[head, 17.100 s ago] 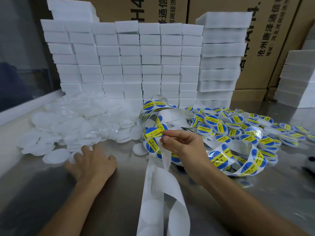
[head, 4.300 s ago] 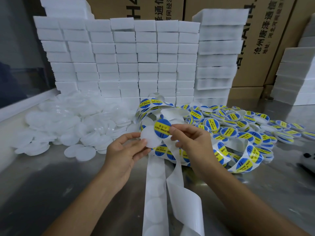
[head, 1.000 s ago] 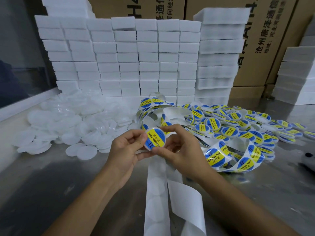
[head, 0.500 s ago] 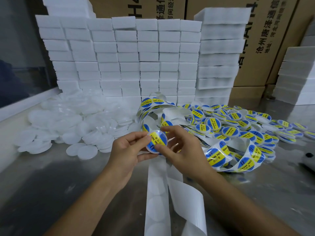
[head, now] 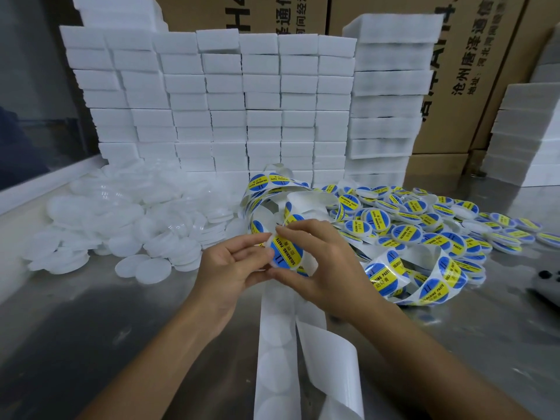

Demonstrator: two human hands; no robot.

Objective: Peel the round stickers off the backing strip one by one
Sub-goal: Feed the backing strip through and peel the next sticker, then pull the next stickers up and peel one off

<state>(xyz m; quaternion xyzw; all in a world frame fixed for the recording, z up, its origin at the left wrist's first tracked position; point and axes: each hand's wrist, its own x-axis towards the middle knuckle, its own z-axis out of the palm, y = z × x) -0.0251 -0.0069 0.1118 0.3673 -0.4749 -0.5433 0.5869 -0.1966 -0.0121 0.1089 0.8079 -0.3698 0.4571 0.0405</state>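
Observation:
A round blue and yellow sticker (head: 286, 253) sits on a white disc held between both hands at the middle of the view. My left hand (head: 233, 266) pinches the disc from the left. My right hand (head: 315, 262) pinches its top and bottom edges from the right. The white backing strip (head: 277, 338) runs from under the hands toward me, its near part bare with round outlines. Farther back the strip (head: 430, 283) loops and still carries several stickers.
A heap of plain white discs (head: 127, 219) lies at the left. Labelled discs (head: 424, 219) pile up at the right. White foam blocks (head: 230, 98) are stacked behind, with cardboard boxes (head: 472, 56) beyond. A grey device (head: 545, 281) lies at the right edge on the steel table (head: 91, 328).
Over the last second both hands have kept the stickered disc between them. It has turned a little and my fingers have shifted around its rim.

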